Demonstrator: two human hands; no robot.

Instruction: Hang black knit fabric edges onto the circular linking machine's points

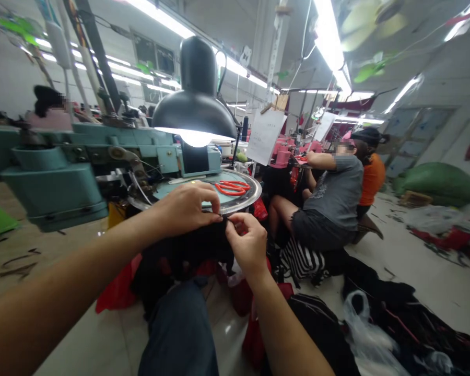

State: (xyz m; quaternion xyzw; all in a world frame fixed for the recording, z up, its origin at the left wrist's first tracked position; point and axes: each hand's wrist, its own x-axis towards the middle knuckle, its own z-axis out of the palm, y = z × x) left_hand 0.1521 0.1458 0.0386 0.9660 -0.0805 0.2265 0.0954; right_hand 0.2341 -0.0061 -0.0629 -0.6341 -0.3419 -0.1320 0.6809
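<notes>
Left hand (184, 209) and right hand (246, 243), grips pinched, work black fabric (191, 250) beneath a steel dial (243, 201) holding red-handled scissors (232, 188).

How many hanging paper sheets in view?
2: one paper sheet just right of the black desk lamp, a second paper sheet farther back, beyond the person in grey. More may be hidden.

Bare forearms (58, 271), dark blue trousers (178, 334)

A black lamp (196, 99) shines down, and red scissors (232, 188) lie on a round metal plate (247, 205) under it. Close by sits a person in a gray shirt (335, 198) - a big green bag (434, 183) lies on the floor (434, 282).
</notes>
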